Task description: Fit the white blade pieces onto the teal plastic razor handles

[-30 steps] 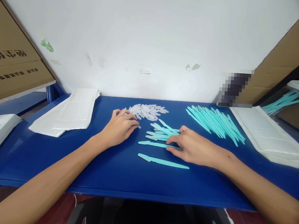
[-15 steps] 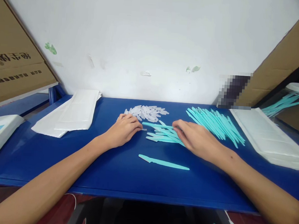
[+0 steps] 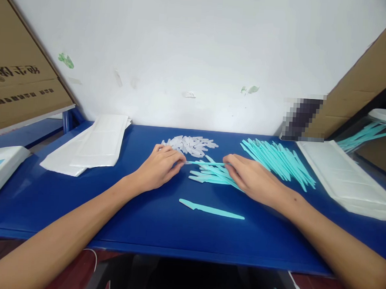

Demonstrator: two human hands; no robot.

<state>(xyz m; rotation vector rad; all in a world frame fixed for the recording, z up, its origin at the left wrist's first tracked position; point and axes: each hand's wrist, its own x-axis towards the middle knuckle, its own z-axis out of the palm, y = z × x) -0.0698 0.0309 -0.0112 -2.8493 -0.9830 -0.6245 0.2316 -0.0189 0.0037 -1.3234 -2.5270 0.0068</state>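
My right hand (image 3: pixel 248 172) pinches the handle end of a teal eyebrow razor (image 3: pixel 208 163), held level and pointing left. My left hand (image 3: pixel 161 165) is closed on a small clear blade cap (image 3: pixel 187 162), which meets the razor's blade end; how far the blade sits inside it is hard to see. Behind my left hand lies a heap of translucent caps (image 3: pixel 193 145). Under the held razor is a loose pile of teal razors (image 3: pixel 210 177). One single razor (image 3: pixel 211 209) lies nearer the front edge.
A larger bundle of teal razors (image 3: pixel 278 163) lies at the back right, beside white padded envelopes (image 3: pixel 347 180). More white envelopes (image 3: pixel 98 143) lie at the left. A white device (image 3: pixel 1 172), cardboard boxes (image 3: pixel 21 64) and a lidded clear jar (image 3: pixel 370 129) flank the blue table (image 3: pixel 125 227).
The razor's blade end has met the clear cap at my left fingertips; before, a gap showed between them. The razor has also turned edge-on. Both hands stay nearly in place.
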